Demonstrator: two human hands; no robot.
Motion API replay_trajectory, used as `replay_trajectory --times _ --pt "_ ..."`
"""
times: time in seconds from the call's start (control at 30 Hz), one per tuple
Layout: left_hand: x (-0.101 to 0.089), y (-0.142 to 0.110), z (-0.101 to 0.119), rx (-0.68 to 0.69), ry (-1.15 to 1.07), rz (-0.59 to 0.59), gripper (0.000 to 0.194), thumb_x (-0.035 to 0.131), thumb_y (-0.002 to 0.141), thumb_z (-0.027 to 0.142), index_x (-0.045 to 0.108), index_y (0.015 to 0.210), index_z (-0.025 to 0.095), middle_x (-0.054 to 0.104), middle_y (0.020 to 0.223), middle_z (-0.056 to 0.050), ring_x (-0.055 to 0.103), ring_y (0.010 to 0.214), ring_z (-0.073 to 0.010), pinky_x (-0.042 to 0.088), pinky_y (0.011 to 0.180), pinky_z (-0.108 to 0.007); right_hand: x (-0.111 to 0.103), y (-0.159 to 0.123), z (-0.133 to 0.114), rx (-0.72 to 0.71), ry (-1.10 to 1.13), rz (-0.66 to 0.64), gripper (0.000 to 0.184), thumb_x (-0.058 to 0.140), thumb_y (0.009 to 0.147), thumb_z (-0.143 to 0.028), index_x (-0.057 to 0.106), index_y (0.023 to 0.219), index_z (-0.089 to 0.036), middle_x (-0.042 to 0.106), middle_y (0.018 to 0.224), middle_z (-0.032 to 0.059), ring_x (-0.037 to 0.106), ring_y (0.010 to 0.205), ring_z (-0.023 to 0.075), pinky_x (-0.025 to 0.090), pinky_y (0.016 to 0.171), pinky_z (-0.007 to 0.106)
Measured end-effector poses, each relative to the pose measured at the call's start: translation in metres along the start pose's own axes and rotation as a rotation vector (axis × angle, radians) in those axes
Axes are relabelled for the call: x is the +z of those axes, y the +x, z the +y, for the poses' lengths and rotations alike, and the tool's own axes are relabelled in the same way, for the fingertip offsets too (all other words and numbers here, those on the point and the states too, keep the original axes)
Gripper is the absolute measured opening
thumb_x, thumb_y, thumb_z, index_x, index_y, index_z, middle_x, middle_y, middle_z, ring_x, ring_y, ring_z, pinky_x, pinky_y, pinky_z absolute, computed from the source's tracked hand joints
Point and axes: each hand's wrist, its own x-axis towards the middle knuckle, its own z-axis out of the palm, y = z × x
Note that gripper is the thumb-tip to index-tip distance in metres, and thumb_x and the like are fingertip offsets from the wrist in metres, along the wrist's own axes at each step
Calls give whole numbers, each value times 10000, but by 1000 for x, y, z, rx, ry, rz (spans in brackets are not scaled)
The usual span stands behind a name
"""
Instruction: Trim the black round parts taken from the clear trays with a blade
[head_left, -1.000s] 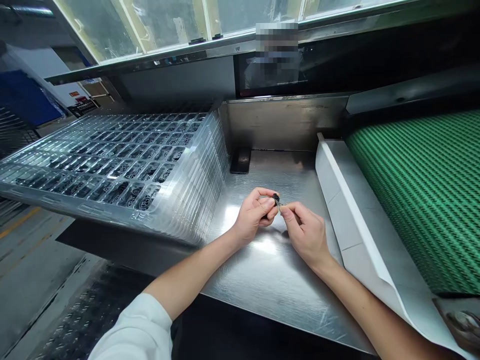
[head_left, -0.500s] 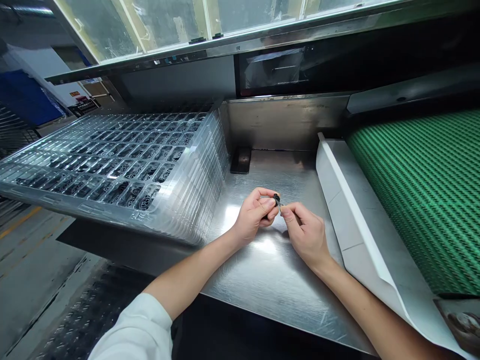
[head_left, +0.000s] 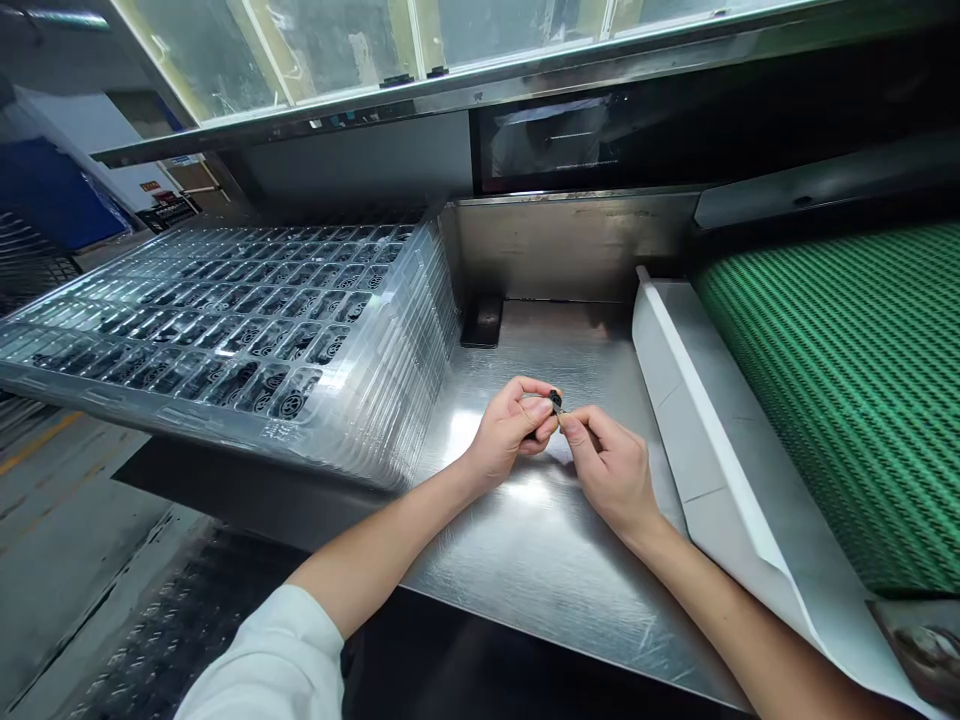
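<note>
Head view: a stack of clear, compartmented plastic trays (head_left: pixel 394 400) stands leftmost, seemingly for easy reach; over the flat, brushed-metal surface (head_left: pixel 525 570), the left hand (head_left: pixel 506 428) pinches a small black part (head_left: pixel 555 397), apparently to steady it. The right hand (head_left: pixel 611 462) pinches a thin piece (head_left: pixel 561 411), too small to identify, close against that part, likely for fine control, left of a green textured belt (head_left: pixel 840 380).
</note>
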Motion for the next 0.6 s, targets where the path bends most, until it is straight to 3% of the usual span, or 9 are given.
replay_trajectory --times 0.13,0.37,0.6 --pt "1 0 0 3 5 3 511 825 824 511 522 1050 167 493 603 68 276 469 -41 166 441 -179 -1 1 0 17 25 13 382 544 1123 -467 644 849 -220 532 657 -54 455 552 148 334 552 288" --pt "0 0 -1 -40 -10 4 504 821 820 506 523 1064 181 503 623 61 265 464 -41 147 437 -180 -2 3 2 55 139 151 361 543 1116 -485 648 896 -220 539 722 -38 462 600 163 341 567 288" --pt "-2 0 -7 -136 -42 -35 469 817 807 485 562 1049 176 475 583 56 288 471 -55 155 444 -180 1 5 -3 15 160 79 224 680 1035 -336 663 843 -222 536 724 -48 453 627 158 338 616 288"
